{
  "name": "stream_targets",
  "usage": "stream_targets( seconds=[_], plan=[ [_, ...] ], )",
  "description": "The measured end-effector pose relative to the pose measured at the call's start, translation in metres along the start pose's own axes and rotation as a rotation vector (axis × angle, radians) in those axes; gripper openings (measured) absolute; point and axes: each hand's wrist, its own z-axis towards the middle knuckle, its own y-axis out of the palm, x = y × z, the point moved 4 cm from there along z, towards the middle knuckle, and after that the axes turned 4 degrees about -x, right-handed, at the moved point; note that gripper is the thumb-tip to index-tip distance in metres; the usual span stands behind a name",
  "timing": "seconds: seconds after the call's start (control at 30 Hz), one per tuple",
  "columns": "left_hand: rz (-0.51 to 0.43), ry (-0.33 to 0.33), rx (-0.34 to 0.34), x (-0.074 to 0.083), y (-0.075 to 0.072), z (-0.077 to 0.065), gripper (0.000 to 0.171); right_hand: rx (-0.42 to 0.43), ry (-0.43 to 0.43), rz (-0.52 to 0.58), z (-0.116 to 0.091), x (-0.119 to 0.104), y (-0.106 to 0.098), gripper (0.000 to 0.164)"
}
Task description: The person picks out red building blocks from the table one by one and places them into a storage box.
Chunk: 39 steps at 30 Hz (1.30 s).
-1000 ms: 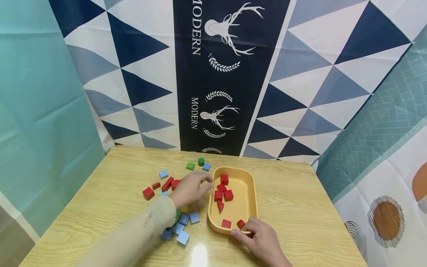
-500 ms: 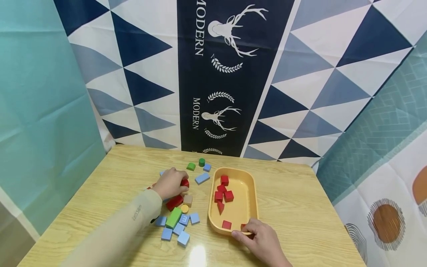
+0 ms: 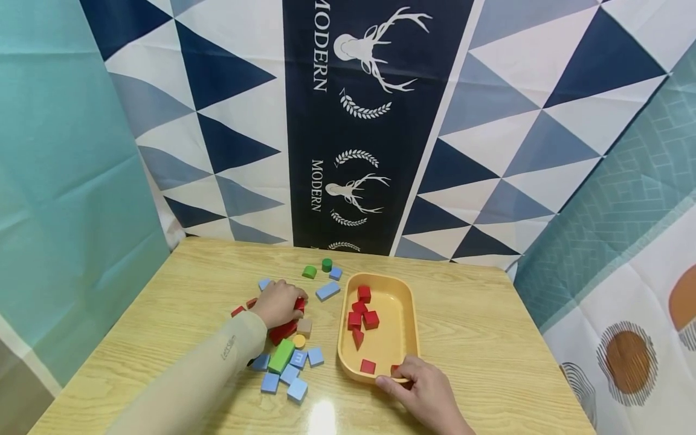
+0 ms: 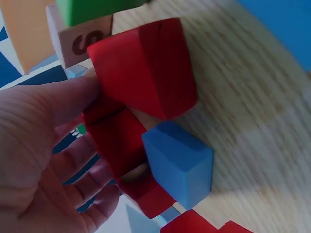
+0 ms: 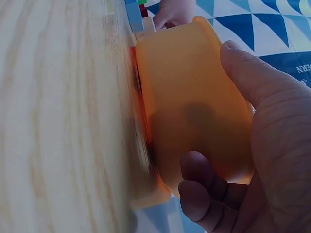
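Right hand (image 3: 429,389) grips tray (image 3: 393,332); left of it, left hand (image 3: 274,303) half-curls round red blocks (image 4: 119,141), likely light, best pinched on flat sides.

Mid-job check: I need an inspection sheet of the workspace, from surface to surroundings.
Surface: wood-grain table, glare near the front.
Job's things: yellow tray holding red blocks; loose red blocks left of it.
Clutter: blue blocks, green pieces, yellow disc and tan block, mostly left of the tray.
Grips: right hand holds the tray's near rim; left hand is at the loose red blocks, hold unclear.
Cables: nothing seen.
Surroundings: patterned cloth behind, teal sheet at left.
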Motion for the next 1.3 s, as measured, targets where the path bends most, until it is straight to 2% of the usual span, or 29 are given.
stream_targets(
  seconds=[0.3,0.8,1.3],
  plan=[
    [-0.001,0.003,-0.007,-0.0007,0.0033,-0.0008,0.034,-0.037,0.057,0.01,0.0007,0.001,0.0017,0.027],
    [-0.006,0.009,-0.007,-0.0022,0.0049,-0.001,0.034,0.007,-0.008,-0.006,0.0006,-0.0018,-0.0003,0.026],
    [-0.013,-0.003,-0.015,-0.0035,0.0076,-0.0002,0.036,-0.015,0.034,0.005,0.0002,0.0002,0.001,0.027]
  ],
)
